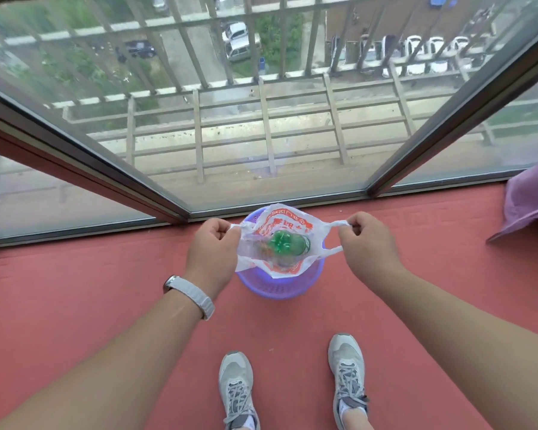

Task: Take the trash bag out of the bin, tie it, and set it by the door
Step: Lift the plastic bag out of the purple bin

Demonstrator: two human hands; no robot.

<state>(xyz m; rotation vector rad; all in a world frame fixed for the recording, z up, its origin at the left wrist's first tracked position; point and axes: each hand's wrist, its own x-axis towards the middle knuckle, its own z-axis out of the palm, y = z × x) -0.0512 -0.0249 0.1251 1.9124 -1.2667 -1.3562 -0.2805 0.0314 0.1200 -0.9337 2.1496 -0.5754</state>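
Observation:
A small purple plastic bin [277, 287] stands on the red floor close to the window. Over it hangs a white trash bag [283, 228] with orange print, its mouth stretched wide. A green plastic bottle [288, 243] lies inside the bag. My left hand [213, 243] grips the bag's left handle loop. On the other side, my right hand [365, 240] pinches the right handle loop. Both hands pull the handles apart above the bin. The bag's bottom is hidden inside the bin.
A floor-to-ceiling bay window [261, 150] with dark frames stands just behind the bin. A purple cloth [531, 200] hangs at the right edge. My two grey sneakers [236, 389] stand on the red floor [75, 290] below the bin.

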